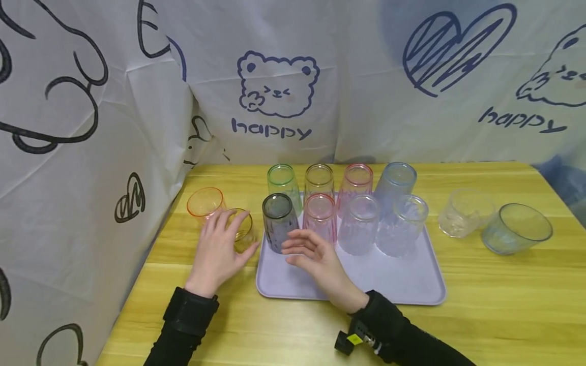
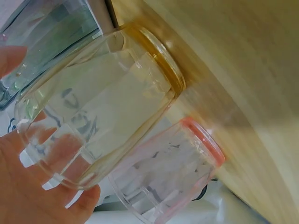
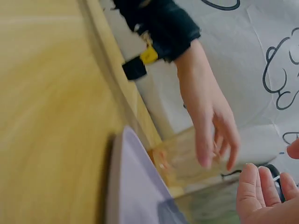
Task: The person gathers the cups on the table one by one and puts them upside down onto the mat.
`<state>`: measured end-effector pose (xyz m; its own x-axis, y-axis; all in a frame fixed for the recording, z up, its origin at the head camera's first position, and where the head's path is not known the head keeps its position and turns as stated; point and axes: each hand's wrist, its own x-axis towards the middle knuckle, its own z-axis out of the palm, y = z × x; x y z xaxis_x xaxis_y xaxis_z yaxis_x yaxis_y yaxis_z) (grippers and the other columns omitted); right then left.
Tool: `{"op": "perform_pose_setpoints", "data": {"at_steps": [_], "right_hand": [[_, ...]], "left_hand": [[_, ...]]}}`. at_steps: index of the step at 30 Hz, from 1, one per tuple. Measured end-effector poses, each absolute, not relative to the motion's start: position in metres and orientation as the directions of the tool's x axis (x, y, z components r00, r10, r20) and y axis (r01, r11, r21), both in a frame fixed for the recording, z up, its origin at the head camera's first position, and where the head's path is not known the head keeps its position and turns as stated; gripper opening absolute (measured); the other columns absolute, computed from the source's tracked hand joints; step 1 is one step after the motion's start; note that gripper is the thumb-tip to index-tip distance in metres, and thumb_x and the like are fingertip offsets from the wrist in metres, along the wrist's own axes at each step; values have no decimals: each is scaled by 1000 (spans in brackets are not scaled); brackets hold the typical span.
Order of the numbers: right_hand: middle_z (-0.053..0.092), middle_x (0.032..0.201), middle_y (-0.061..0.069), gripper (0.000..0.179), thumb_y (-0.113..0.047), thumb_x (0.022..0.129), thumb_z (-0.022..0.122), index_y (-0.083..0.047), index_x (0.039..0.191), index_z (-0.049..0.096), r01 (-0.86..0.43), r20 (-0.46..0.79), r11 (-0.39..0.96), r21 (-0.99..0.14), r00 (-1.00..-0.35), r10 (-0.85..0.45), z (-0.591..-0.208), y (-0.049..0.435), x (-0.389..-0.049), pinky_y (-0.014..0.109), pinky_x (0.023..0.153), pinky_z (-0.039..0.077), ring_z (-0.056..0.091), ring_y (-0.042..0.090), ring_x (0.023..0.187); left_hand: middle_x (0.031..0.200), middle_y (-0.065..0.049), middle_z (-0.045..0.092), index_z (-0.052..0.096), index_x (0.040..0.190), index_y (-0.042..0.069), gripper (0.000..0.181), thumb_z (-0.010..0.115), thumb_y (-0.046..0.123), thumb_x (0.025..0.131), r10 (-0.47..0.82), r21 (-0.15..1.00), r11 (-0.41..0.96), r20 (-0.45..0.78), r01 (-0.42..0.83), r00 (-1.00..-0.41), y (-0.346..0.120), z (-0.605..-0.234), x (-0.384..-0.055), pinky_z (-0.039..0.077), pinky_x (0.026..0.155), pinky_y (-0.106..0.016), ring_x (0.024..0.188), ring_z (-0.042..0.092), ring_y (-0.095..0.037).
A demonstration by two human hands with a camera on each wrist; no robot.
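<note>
My left hand (image 1: 217, 254) reaches around a clear tumbler with an amber tint (image 2: 103, 102) at the tray's left side. Its fingertips overlap the tumbler's rim in the head view, while in the left wrist view the thumb (image 2: 11, 59) stands off the glass. Behind it is a clear tumbler with an orange-red rim (image 1: 206, 202). My right hand (image 1: 322, 264), fingers loosely bent and holding nothing, hovers over the front left of the lilac tray (image 1: 293, 290). Nearest to it is a dark grey tumbler (image 1: 276, 223), bottom up on the tray.
Beside the grey tumbler are a pink tumbler (image 1: 320, 223) and several clear ones. A back row has green (image 1: 282, 185), brown (image 1: 319, 178), red (image 1: 357, 185) and blue (image 1: 396, 188) tumblers. Right of the tray are a clear glass (image 1: 462, 218) and a bluish glass (image 1: 513, 234).
</note>
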<state>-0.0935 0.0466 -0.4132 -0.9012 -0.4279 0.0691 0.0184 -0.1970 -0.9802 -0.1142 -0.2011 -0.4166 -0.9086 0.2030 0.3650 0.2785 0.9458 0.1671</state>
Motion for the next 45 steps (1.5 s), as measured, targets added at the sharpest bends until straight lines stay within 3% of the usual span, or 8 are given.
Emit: {"op": "perform_pose_setpoints", "data": {"at_steps": [5,13,18,23,33,38,45], "right_hand": [[59,130,25,53,-2,90,57,5,141,43,203,-88,-211,-956,-886,-456,-418,39,-92,26,96,56,65,13,109],[64,115,3,51,-3,92,55,5,140,41,380,-199,-294,-877,-844,-498,-423,28,-91,28,96,55,65,12,104],[64,114,2,50,-2,92,54,3,140,42,430,-234,-312,-847,-830,-506,-424,23,-91,27,97,55,65,11,104],[64,111,2,47,-2,92,53,2,138,42,463,-251,-332,-822,-818,-518,-426,17,-91,27,95,55,65,12,102],[63,109,4,47,-1,94,49,0,140,39,540,-289,-382,-750,-787,-545,-427,9,-89,24,93,55,65,13,101],[62,110,4,51,-2,92,49,1,141,37,553,-300,-387,-738,-783,-545,-426,7,-90,24,93,55,64,13,101],[62,109,4,45,-5,95,49,0,139,39,553,-306,-396,-733,-788,-533,-427,7,-90,25,94,54,64,13,101]], "left_hand": [[141,-20,52,54,141,15,70,76,47,83,197,176,945,364,275,-910,-198,-418,-122,38,112,-63,132,46,-43],[140,-20,52,55,141,15,71,76,49,83,186,188,947,339,259,-922,-199,-418,-123,38,111,-65,134,45,-45],[137,-17,53,55,141,14,68,76,47,84,175,272,923,335,273,-926,-206,-419,-118,38,110,-63,131,46,-42],[146,-16,49,52,142,13,72,79,43,83,152,406,871,312,276,-938,-217,-422,-109,38,112,-63,139,43,-41],[158,-17,37,26,157,14,106,91,25,74,12,782,607,173,145,-985,-233,-433,-101,38,113,-59,136,47,-37],[154,-21,40,23,157,11,110,92,17,71,-33,844,532,96,64,-995,-233,-434,-100,37,114,-58,138,46,-38],[148,-19,50,31,153,8,108,94,8,66,-35,883,463,98,71,-995,-230,-436,-103,38,116,-55,137,48,-38]]}}
